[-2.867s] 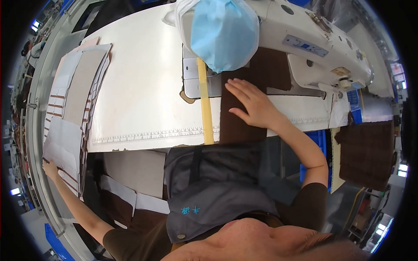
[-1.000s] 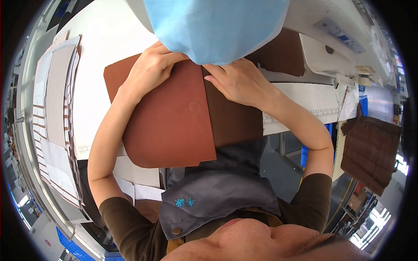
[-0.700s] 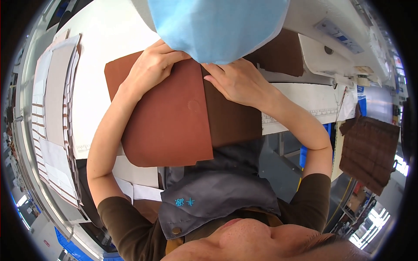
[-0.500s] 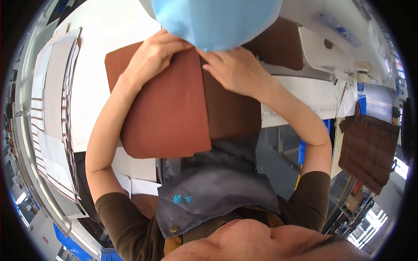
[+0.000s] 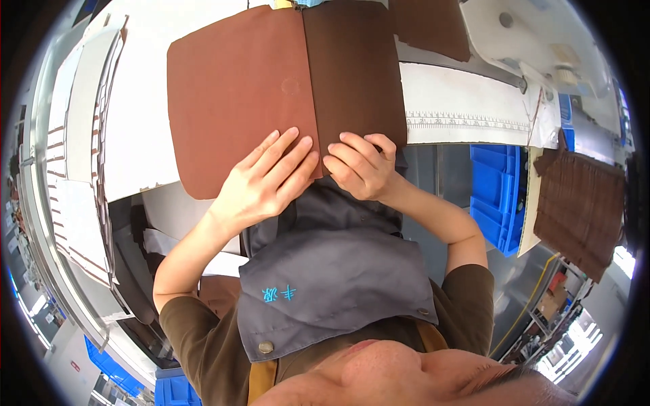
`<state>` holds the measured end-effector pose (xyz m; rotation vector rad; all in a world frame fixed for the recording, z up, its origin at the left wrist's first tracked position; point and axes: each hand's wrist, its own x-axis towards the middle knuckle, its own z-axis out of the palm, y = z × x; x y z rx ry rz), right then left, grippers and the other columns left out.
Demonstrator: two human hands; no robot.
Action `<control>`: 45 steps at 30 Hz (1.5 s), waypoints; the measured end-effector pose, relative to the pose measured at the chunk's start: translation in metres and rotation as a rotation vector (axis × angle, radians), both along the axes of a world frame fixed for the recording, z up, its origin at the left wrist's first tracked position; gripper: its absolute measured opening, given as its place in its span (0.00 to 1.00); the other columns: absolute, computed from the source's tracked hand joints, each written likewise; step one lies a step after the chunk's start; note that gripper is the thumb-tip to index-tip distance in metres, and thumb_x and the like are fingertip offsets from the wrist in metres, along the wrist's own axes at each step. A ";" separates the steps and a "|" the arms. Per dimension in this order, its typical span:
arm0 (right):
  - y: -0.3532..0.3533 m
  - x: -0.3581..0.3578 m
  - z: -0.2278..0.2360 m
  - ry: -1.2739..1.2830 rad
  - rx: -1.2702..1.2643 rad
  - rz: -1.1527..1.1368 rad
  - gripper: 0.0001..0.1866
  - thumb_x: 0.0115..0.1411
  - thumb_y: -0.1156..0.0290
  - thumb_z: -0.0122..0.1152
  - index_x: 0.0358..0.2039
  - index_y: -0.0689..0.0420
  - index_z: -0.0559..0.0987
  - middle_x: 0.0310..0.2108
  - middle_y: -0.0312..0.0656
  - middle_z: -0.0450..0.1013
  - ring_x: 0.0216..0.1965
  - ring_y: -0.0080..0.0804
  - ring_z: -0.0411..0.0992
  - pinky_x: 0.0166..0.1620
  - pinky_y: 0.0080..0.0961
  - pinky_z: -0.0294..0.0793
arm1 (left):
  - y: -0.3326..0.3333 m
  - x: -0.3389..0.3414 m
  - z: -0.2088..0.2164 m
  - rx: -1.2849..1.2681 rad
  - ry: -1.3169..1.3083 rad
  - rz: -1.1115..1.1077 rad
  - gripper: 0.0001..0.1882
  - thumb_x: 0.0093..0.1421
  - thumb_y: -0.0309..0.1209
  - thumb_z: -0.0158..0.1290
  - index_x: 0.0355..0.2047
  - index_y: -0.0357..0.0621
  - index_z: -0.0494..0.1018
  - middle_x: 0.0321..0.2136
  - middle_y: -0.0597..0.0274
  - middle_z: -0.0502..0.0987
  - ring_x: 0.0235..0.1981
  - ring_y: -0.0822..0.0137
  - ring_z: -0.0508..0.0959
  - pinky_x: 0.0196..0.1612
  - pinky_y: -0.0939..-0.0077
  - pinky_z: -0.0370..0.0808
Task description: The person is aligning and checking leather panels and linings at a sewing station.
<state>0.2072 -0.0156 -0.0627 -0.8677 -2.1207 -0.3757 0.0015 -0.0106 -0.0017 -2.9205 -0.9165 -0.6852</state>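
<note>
A wide reddish-brown, leather-like panel (image 5: 237, 95) lies beside a narrower dark brown panel (image 5: 355, 74). They meet along a straight line running away from me. My left hand (image 5: 271, 176) rests on the near part of the reddish panel, its fingers stretched out and slightly spread beside that line. My right hand (image 5: 362, 162) is on the near part of the dark panel, fingers apart and a little bent. Neither thumb shows clearly. Both hands are close to the panels' near edge, with the joining line between them.
A white work surface with a printed ruler (image 5: 467, 122) extends right. Stacked pale, brown-edged pieces (image 5: 81, 149) stand at left. Another dark brown piece (image 5: 430, 27) lies at the back, near a white machine (image 5: 535, 47). Blue crates (image 5: 494, 196) and a hanging brown piece (image 5: 581, 210) are at right.
Both hands have come from the far end of the panels to their near edge. The large light blue shape has almost left the top of the view, and the whole scene sits higher.
</note>
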 end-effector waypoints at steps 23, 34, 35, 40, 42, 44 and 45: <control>0.005 0.004 0.014 0.067 0.148 0.239 0.03 0.45 0.73 0.60 0.23 0.53 0.75 0.27 0.32 0.73 0.30 0.23 0.71 0.35 0.19 0.64 | -0.009 0.002 -0.001 0.079 -0.120 -0.044 0.10 0.45 0.25 0.55 0.31 0.41 0.75 0.34 0.61 0.77 0.39 0.63 0.78 0.43 0.69 0.77; 0.015 0.009 0.035 -0.079 0.076 0.404 0.07 0.45 0.74 0.58 0.26 0.62 0.78 0.31 0.42 0.75 0.36 0.31 0.74 0.37 0.24 0.71 | 0.027 -0.001 0.020 -0.212 -0.245 -0.169 0.06 0.44 0.25 0.55 0.26 0.39 0.75 0.29 0.60 0.77 0.35 0.61 0.78 0.40 0.69 0.77; 0.017 0.008 0.037 -0.099 0.038 0.426 0.07 0.45 0.74 0.57 0.26 0.63 0.78 0.32 0.43 0.75 0.37 0.32 0.74 0.38 0.25 0.72 | 0.043 0.000 0.024 -0.196 -0.230 -0.119 0.08 0.44 0.21 0.54 0.27 0.37 0.75 0.31 0.57 0.78 0.36 0.59 0.79 0.41 0.68 0.77; 0.021 0.004 0.050 -0.205 -0.070 0.518 0.07 0.46 0.74 0.57 0.26 0.63 0.76 0.31 0.46 0.75 0.36 0.36 0.74 0.39 0.26 0.74 | 0.101 0.000 0.010 -0.023 -0.163 0.076 0.12 0.47 0.29 0.58 0.34 0.42 0.77 0.38 0.60 0.77 0.44 0.60 0.75 0.43 0.69 0.75; 0.027 0.003 0.051 -0.209 -0.055 0.529 0.07 0.46 0.74 0.56 0.25 0.64 0.76 0.30 0.47 0.75 0.35 0.36 0.74 0.37 0.25 0.75 | 0.108 -0.002 0.008 -0.023 -0.149 0.062 0.13 0.47 0.30 0.59 0.36 0.44 0.77 0.38 0.61 0.77 0.45 0.61 0.75 0.44 0.69 0.75; 0.033 0.001 0.054 -0.224 -0.064 0.552 0.07 0.46 0.73 0.56 0.25 0.64 0.76 0.29 0.48 0.74 0.34 0.36 0.74 0.37 0.25 0.75 | 0.112 -0.003 0.006 -0.036 -0.162 0.047 0.13 0.47 0.29 0.58 0.36 0.43 0.77 0.39 0.61 0.77 0.45 0.61 0.75 0.44 0.69 0.75; 0.036 0.001 0.055 -0.226 -0.055 0.556 0.07 0.46 0.73 0.56 0.25 0.64 0.76 0.29 0.48 0.74 0.34 0.36 0.74 0.37 0.25 0.75 | 0.114 -0.003 0.006 -0.030 -0.164 0.052 0.13 0.47 0.29 0.58 0.36 0.44 0.77 0.39 0.62 0.77 0.45 0.61 0.75 0.44 0.69 0.75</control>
